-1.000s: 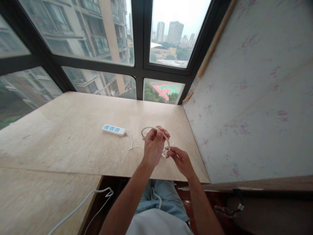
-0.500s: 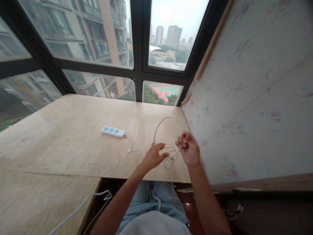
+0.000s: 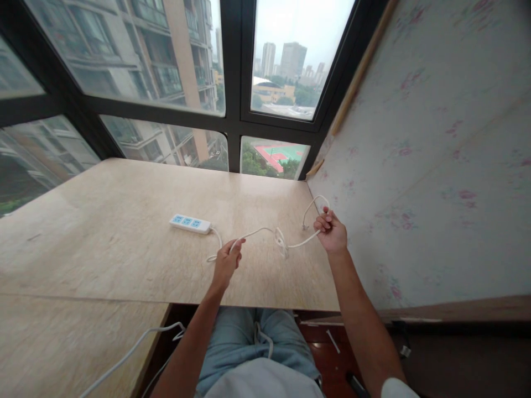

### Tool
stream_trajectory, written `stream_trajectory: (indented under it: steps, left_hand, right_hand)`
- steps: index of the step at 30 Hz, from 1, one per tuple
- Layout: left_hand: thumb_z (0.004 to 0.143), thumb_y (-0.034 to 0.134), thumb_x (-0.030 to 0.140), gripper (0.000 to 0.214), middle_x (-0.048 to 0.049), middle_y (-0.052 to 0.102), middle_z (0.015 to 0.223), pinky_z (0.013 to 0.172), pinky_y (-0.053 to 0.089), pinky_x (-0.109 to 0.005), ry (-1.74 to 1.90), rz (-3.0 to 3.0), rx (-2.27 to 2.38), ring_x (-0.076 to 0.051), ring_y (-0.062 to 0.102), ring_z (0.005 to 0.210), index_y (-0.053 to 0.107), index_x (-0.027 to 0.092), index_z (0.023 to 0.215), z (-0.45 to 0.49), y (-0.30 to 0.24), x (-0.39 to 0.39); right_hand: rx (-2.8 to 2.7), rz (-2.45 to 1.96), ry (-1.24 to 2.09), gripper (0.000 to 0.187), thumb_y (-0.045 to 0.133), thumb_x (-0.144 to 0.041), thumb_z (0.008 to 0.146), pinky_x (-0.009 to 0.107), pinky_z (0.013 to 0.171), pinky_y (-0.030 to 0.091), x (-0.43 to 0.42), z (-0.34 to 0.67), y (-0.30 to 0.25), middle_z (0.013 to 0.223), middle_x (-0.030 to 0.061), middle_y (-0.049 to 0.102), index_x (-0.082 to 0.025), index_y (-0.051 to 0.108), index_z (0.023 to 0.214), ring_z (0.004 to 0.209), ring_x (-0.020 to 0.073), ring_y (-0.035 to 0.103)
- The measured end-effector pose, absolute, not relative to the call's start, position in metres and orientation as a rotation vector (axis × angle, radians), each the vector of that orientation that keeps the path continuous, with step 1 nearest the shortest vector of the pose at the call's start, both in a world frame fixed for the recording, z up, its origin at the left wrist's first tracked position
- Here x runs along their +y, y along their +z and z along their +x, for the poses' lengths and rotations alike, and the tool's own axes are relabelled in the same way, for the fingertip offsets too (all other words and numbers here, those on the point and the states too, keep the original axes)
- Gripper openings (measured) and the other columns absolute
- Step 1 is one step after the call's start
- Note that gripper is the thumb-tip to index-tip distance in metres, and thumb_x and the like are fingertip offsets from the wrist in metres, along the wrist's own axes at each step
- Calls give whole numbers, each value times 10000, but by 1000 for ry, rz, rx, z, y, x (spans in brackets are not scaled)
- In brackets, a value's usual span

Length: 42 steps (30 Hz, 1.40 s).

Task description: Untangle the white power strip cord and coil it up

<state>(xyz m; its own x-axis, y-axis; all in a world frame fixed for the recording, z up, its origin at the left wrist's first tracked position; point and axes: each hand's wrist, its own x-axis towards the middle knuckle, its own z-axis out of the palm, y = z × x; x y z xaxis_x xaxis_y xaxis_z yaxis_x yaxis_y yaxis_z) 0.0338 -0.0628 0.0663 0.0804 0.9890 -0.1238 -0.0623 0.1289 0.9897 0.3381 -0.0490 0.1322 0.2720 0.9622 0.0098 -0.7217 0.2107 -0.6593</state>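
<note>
A white power strip [image 3: 190, 224] with blue sockets lies on the stone-look ledge, left of my hands. Its white power cord [image 3: 260, 229] runs to my left hand [image 3: 228, 260], whose fingers are closed on it. Between my hands the cord is bunched in a small loose tangle [image 3: 281, 243]. My right hand [image 3: 332, 229], near the papered wall, pinches the cord farther along. From there the end of the cord curves over to the plug [image 3: 305, 226], which hangs just left of my right fingers.
The ledge [image 3: 124, 243] reaches to the dark window frame [image 3: 234, 110]. Flowered wallpaper [image 3: 435, 193] bounds the right side. Another white cable [image 3: 133, 356] runs over the lower left surface and down its edge. A dark object [image 3: 355, 384] lies on the floor.
My left hand has moved left and closed on the cord, and my right hand has shifted slightly right. The coiled cord is now stretched between them, and the plug has swung right.
</note>
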Motion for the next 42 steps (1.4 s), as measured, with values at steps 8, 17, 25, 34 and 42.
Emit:
stream_trajectory:
  steps: [8,17,25,34,42]
  left_hand:
    - [670,734,445,400,105,274,444,398,122,-182,1421,823,1209,-23,215,374,695,83,837,-29,61,-65]
    - [610,778,354,339,128,256,411,354,118,-167,1680,442,1153,-8,179,348,661,78,767,-71,56,-48]
    - [589,719,343,273,126,241,396,339,112,-182,1645,352,1270,-27,171,343,632,116,714,-86,42,-47]
    - [731,542,365,283,-55,623,729,603,456,-319,1168,1244,2054,-191,572,651,692,161,856,-125,11,-65]
    - [786,489,135,360,-159,587,1207,972,412,-450,1188,2089,2038,-298,530,1163,646,162,1109,-91,37,-79]
  right_hand:
    - [-509,-789,1287,44,614,-174,822,147,381,340,-24,360,96,509,-92,446,-164,637,858,384,34,373]
    - [-404,-1040,1312,73,643,-255,808,233,534,516,-15,361,52,496,-87,526,-185,623,813,402,65,483]
    - [-465,-1293,1247,91,676,-149,707,270,637,561,-25,341,12,638,3,663,-171,611,766,597,128,651]
    - [-640,-1723,1063,343,673,-163,604,265,535,516,-50,337,-11,721,-5,664,-201,553,923,592,160,647]
    - [-1021,-1821,557,746,751,-190,527,506,1046,366,-71,334,-5,1224,159,573,-165,480,1221,1197,320,506]
